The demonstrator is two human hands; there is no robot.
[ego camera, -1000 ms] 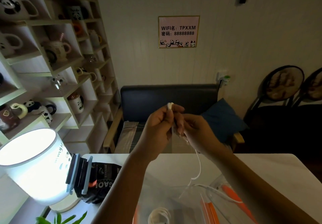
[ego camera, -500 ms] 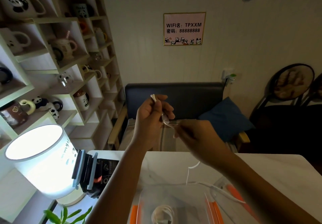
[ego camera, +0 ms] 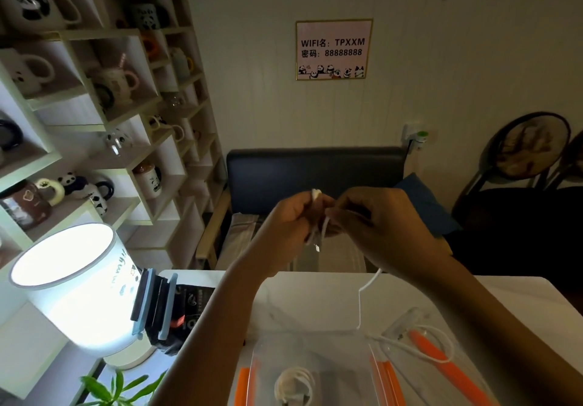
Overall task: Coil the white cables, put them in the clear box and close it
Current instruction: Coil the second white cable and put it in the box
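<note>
Both hands raised above the table, closed on one white cable (ego camera: 359,306). Left hand (ego camera: 295,216) pinches loops of it, a white end poking out at the hand's 12 o'clock. Right hand (ego camera: 375,219), touching the left at its 3 o'clock, pinches the same strand; slack drops from it toward 6 o'clock and runs onto the lid (ego camera: 441,355) with orange clips, lying at 3 o'clock of the clear box (ego camera: 315,352). Box open, on the white table (ego camera: 303,301); a coiled cable (ego camera: 293,386) already rests inside. Lit lamp (ego camera: 72,288) at 9 o'clock of the box.
</note>
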